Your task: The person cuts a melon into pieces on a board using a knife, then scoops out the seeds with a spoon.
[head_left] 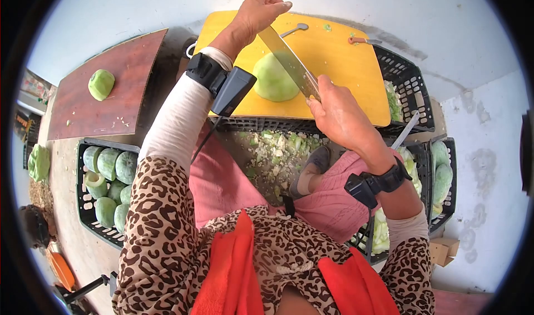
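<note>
A wide-bladed knife slants across a yellow board, its blade over a peeled pale green melon. My right hand is wrapped round the knife's handle, at the blade's lower end. Near the upper end of the blade is my left hand, its fingers curled together; whether they pinch the blade or something small cannot be made out. The melon rests on the board, its right side partly hidden behind the blade.
A red-brown board at the left holds a pale green piece. Below it, a black crate contains several green melons. More crates stand at the right. A peeler and a spoon lie on the yellow board. Scraps litter the floor.
</note>
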The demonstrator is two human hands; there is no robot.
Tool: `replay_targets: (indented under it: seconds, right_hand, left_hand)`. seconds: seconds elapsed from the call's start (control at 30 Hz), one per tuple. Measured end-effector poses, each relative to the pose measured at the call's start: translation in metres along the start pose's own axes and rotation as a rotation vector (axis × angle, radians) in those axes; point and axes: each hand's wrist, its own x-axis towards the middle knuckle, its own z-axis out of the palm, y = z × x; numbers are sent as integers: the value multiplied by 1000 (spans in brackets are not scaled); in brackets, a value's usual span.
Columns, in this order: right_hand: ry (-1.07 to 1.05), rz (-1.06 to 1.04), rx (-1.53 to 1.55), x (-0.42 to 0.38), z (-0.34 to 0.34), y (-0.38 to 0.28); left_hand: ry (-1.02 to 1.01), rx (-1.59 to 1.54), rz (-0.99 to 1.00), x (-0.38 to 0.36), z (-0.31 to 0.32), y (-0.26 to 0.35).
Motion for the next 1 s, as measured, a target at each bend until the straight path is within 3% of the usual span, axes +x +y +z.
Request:
replay_targets:
  seconds: [0.23,0.67,0.9,1.0]
  right_hand:
    - [-63,-9,-41,4,-2,-1]
    - [-147,-84,-96,20,-21,-7]
    - [-234,1,-89,26,-24,-8]
    - [-251,-2,-79,29,-28,-14]
  left_hand:
    - [79,181,-23,8,5,-11]
    - [-61,402,-111,27,-1,-24]
    - [-157,556,-69,31,-2,-34]
    - [-159,549,-137,21,-4,-20]
